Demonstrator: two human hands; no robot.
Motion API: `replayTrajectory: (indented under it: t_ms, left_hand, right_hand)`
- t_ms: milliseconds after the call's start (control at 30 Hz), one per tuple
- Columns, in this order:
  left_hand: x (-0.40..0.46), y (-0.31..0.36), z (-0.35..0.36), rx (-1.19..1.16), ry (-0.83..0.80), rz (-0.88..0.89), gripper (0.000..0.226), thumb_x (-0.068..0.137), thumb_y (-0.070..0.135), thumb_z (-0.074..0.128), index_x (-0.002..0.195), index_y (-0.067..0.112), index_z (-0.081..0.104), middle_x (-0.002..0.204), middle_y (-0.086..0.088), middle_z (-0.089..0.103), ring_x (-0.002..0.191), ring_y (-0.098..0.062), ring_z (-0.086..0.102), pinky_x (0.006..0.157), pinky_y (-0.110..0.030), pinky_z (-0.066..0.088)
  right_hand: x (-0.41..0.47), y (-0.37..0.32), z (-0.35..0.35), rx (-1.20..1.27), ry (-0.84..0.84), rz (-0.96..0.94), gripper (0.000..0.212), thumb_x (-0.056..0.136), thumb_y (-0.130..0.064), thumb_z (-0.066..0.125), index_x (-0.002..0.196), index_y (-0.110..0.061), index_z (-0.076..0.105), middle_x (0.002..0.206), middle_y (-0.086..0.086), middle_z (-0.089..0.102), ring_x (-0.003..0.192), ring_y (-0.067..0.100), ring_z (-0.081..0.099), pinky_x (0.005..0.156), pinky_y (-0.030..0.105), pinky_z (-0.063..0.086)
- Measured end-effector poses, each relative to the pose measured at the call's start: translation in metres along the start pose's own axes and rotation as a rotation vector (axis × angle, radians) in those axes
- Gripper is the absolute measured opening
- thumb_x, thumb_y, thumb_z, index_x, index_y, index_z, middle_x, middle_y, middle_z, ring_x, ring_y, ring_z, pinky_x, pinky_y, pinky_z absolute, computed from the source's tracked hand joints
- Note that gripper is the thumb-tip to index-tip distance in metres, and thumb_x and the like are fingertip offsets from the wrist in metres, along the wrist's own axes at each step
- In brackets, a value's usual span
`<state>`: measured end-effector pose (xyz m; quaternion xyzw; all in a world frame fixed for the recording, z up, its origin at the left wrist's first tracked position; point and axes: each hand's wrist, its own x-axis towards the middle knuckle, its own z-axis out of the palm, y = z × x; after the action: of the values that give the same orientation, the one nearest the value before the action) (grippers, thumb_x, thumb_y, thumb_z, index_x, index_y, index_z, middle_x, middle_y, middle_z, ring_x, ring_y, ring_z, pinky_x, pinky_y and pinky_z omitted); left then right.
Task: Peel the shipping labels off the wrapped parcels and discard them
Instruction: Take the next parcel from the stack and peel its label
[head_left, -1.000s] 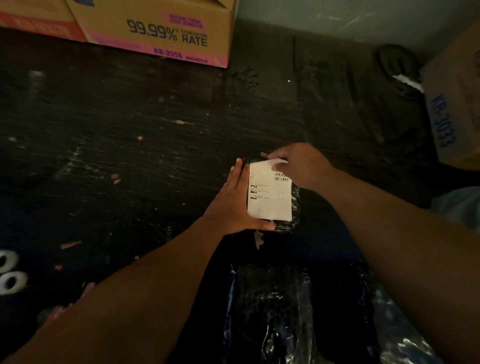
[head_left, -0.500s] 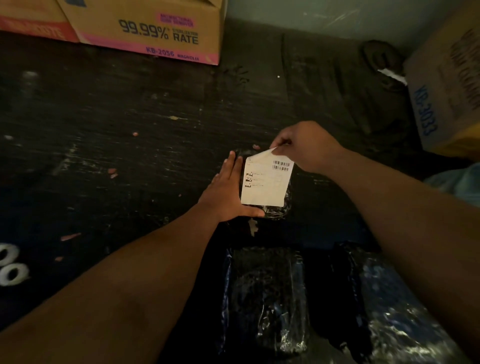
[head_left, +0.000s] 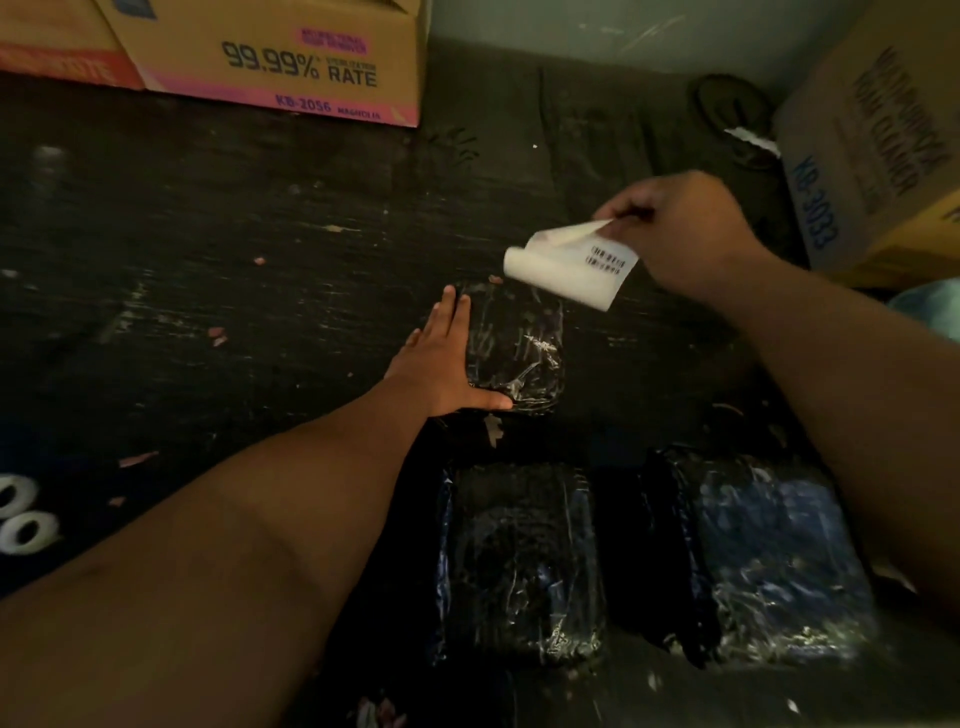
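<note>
My right hand (head_left: 675, 228) pinches the shipping label (head_left: 569, 270) by one edge, fingers curled on it. The label hangs free in the air, curling at its far end, barcode side up (print too blurred to read). It touches nothing but my fingers.

My left hand (head_left: 441, 364) lies flat, fingers straight and together, thumb spread, pressing on the left edge of the small wrapped parcel (head_left: 519, 353). That parcel sits just below and left of my right hand, under the hanging label, its black shiny film bare on top.

Nearer to me than my left hand, a second wrapped parcel (head_left: 519, 561) lies on the dark worktop (head_left: 208, 260). A third wrapped parcel (head_left: 769, 571), bluish under its film, sits beside the second, below my right forearm.

Beyond my left hand, at the far edge of the worktop, a cardboard box (head_left: 280, 57) printed "99.99% RATE". To the right of my right hand, another cardboard box (head_left: 872, 156) marked "KB-3033". Far to the left of my left arm, white tape rolls (head_left: 21, 525) at the frame edge. Small paper scraps dot the surface around my left hand.
</note>
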<state>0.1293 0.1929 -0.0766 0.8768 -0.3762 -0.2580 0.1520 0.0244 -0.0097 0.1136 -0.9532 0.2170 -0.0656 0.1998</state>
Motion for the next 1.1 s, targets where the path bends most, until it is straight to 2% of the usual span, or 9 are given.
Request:
replayTrajectory:
  t_ms: [67, 267, 367, 533, 600, 733, 833, 933, 1100]
  left_hand:
    - [-0.002, 0.002, -0.001, 0.029, -0.001, -0.007, 0.155, 0.055, 0.081, 0.078, 0.157, 0.022, -0.023, 0.162, 0.005, -0.036, 0.155, -0.018, -0.013, 0.125, -0.051, 0.008]
    - [-0.006, 0.017, -0.011, 0.135, -0.032, -0.073, 0.155, 0.056, 0.084, 0.075, 0.157, 0.02, -0.024, 0.164, -0.001, -0.032, 0.156, -0.021, -0.008, 0.125, -0.051, 0.007]
    - [-0.004, 0.029, -0.02, 0.227, -0.072, -0.101, 0.153, 0.058, 0.086, 0.072, 0.158, 0.014, -0.019, 0.166, -0.008, -0.025, 0.156, -0.025, -0.006, 0.125, -0.053, 0.005]
    - [-0.001, 0.069, -0.036, 0.271, -0.034, -0.034, 0.13, 0.069, 0.094, 0.05, 0.162, 0.018, -0.001, 0.169, -0.012, -0.008, 0.155, -0.03, 0.002, 0.123, -0.057, 0.006]
    - [0.002, 0.104, -0.036, 0.258, 0.046, 0.028, 0.118, 0.075, 0.092, 0.044, 0.161, 0.018, 0.012, 0.166, -0.014, 0.012, 0.151, -0.034, 0.019, 0.122, -0.055, 0.017]
    - [0.007, 0.201, -0.016, 0.247, 0.197, 0.23, 0.095, 0.084, 0.083, 0.04, 0.151, 0.016, 0.036, 0.148, -0.013, 0.036, 0.136, -0.036, 0.041, 0.113, -0.053, 0.035]
    - [0.005, 0.285, 0.011, 0.234, 0.233, 0.358, 0.085, 0.089, 0.078, 0.041, 0.149, 0.017, 0.04, 0.143, -0.012, 0.04, 0.132, -0.034, 0.045, 0.111, -0.052, 0.037]
    - [-0.001, 0.365, 0.043, 0.22, 0.243, 0.475, 0.083, 0.09, 0.077, 0.04, 0.149, 0.019, 0.04, 0.142, -0.01, 0.041, 0.131, -0.033, 0.045, 0.11, -0.051, 0.037]
    - [-0.008, 0.464, 0.095, 0.151, 0.265, 0.555, 0.071, 0.092, 0.069, 0.048, 0.144, 0.021, 0.044, 0.146, -0.009, 0.039, 0.134, -0.032, 0.042, 0.108, -0.047, 0.038]
  right_hand:
    - [-0.003, 0.003, -0.015, -0.055, 0.019, -0.026, 0.024, 0.094, -0.02, 0.062, 0.114, -0.016, 0.073, 0.112, 0.004, 0.071, 0.102, 0.015, 0.062, 0.091, 0.025, 0.044]
    - [-0.026, 0.024, -0.053, -0.254, -0.038, -0.086, 0.031, 0.097, -0.018, 0.057, 0.127, -0.016, 0.066, 0.131, 0.008, 0.064, 0.123, 0.024, 0.056, 0.105, 0.029, 0.038]
    - [-0.039, 0.042, -0.077, -0.272, -0.02, -0.035, 0.035, 0.098, -0.019, 0.056, 0.132, -0.018, 0.062, 0.135, 0.006, 0.062, 0.123, 0.025, 0.057, 0.101, 0.027, 0.04]
    - [-0.072, 0.083, -0.127, -0.348, -0.026, 0.047, 0.026, 0.096, -0.019, 0.056, 0.115, -0.016, 0.072, 0.118, 0.007, 0.07, 0.104, 0.023, 0.062, 0.081, 0.026, 0.039]
    - [-0.09, 0.108, -0.152, -0.394, 0.002, 0.108, 0.025, 0.095, -0.021, 0.055, 0.114, -0.017, 0.072, 0.112, 0.006, 0.07, 0.097, 0.022, 0.061, 0.076, 0.026, 0.037]
    - [-0.139, 0.164, -0.207, -0.475, 0.053, 0.225, 0.024, 0.09, -0.026, 0.059, 0.104, -0.015, 0.074, 0.109, 0.015, 0.07, 0.096, 0.035, 0.064, 0.078, 0.037, 0.052]
    - [-0.182, 0.202, -0.255, -0.522, 0.053, 0.281, 0.025, 0.092, -0.019, 0.06, 0.112, -0.018, 0.074, 0.116, 0.013, 0.071, 0.106, 0.034, 0.064, 0.088, 0.036, 0.048]
    - [-0.219, 0.242, -0.295, -0.584, 0.063, 0.344, 0.032, 0.093, -0.019, 0.061, 0.124, -0.022, 0.068, 0.118, 0.014, 0.069, 0.11, 0.033, 0.062, 0.086, 0.033, 0.045]
    - [-0.259, 0.301, -0.33, -0.772, 0.004, 0.406, 0.022, 0.095, -0.018, 0.056, 0.109, -0.018, 0.074, 0.106, 0.006, 0.071, 0.099, 0.026, 0.066, 0.078, 0.033, 0.053]
